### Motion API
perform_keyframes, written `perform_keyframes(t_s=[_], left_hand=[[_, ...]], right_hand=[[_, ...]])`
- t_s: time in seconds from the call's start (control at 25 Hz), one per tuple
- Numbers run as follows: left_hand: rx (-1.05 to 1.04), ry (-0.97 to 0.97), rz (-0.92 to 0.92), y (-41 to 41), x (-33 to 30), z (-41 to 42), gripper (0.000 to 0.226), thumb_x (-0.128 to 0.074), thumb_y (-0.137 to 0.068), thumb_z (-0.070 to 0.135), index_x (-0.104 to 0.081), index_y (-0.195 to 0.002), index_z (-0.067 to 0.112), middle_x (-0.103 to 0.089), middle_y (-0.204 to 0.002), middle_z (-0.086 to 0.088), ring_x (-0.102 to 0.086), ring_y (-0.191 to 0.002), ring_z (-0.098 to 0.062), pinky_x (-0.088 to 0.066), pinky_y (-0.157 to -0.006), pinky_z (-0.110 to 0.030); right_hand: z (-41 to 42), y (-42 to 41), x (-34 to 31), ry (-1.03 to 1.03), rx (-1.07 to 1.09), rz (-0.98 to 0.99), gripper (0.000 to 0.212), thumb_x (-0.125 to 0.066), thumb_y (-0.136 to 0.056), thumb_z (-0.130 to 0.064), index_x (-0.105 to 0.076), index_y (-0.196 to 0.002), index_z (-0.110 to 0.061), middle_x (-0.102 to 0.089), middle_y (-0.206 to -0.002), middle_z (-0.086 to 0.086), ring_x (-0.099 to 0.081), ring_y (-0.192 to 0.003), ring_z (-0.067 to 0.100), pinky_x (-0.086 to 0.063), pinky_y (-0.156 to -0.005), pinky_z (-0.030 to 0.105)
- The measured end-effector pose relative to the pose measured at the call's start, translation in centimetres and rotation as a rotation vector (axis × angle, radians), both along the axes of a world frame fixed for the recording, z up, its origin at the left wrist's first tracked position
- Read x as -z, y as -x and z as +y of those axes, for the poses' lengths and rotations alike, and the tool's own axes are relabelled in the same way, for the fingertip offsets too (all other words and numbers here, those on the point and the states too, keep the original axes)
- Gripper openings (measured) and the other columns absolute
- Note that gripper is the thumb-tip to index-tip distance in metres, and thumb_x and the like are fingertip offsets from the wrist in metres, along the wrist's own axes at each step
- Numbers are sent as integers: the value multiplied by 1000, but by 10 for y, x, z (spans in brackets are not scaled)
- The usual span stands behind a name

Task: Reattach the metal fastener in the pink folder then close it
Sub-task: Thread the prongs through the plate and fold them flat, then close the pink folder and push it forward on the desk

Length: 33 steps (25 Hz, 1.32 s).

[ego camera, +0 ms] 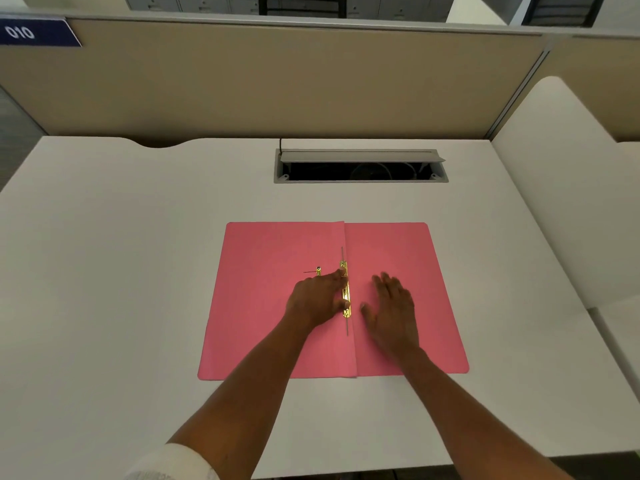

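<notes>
A pink folder (263, 306) lies open and flat on the white desk. Along its centre fold sits a gold metal fastener bar (345, 292) with thin prongs sticking out at both ends. A small gold clip piece (318, 270) with a thin pin lies loose on the left flap. My left hand (317, 299) rests on the left flap with thumb and fingertips touching the fastener bar. My right hand (393, 306) lies flat, fingers spread, on the right flap just beside the fold.
A grey cable hatch (360, 166) stands open in the desk behind the folder. A beige partition (277, 81) runs along the back, with a blue "010" label (38, 32) at upper left. A white side surface (568, 168) rises at the right.
</notes>
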<state>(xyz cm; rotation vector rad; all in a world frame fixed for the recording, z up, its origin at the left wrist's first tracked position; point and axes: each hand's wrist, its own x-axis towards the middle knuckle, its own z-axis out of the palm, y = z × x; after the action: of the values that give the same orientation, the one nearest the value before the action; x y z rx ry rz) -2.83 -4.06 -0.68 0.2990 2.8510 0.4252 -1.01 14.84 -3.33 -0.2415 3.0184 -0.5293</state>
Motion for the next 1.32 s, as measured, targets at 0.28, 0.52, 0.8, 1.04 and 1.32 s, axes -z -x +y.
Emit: perform_keyframes(t_s=[0.28,0.52,0.8,1.04,1.32], left_hand=[[14,32,-14,-6,6,2,58,-50,-93,49,-38,-147,32,-34,-156,17,-65,-105,-34,-54,-82,-43],[65,103,31,-2,19,3,48,-37,-102,31,-33,-150,26,-20,-162,16,-68,-91,-36,-57,-76,-43],[-74,79,44,-11,9,-10,49,-37,-103,31,-32,-151,22,-34,-159,3,-63,-114,-33,-54,-83,-44],[-349,172,151,-39,7,-69,51,-46,-100,35,-39,-146,15,-54,-136,-9,-51,-117,-29,-47,-95,-42],[-731,255,-10,-48,4,-102,63,-44,-93,58,-39,-143,20,-46,-137,-13,-47,-116,-37,-38,-96,-47]], right_hand=[[32,40,17,-203,-79,-71,89,-12,-88,-72,4,-155,-16,0,-165,7,2,-152,27,-3,-123,50],[30,39,23,-180,-56,-11,83,-15,-93,-68,5,-155,-16,1,-165,6,4,-152,26,-3,-123,49],[29,36,23,-171,-69,2,83,-18,-94,-67,6,-155,-16,2,-165,6,6,-151,26,-1,-123,49],[32,38,25,-194,-77,5,83,-17,-93,-67,0,-155,-15,-6,-165,8,-1,-152,27,-6,-122,51],[29,37,26,-208,-72,16,83,-19,-93,-65,-6,-155,-12,-14,-164,11,-10,-151,31,-10,-121,54]])
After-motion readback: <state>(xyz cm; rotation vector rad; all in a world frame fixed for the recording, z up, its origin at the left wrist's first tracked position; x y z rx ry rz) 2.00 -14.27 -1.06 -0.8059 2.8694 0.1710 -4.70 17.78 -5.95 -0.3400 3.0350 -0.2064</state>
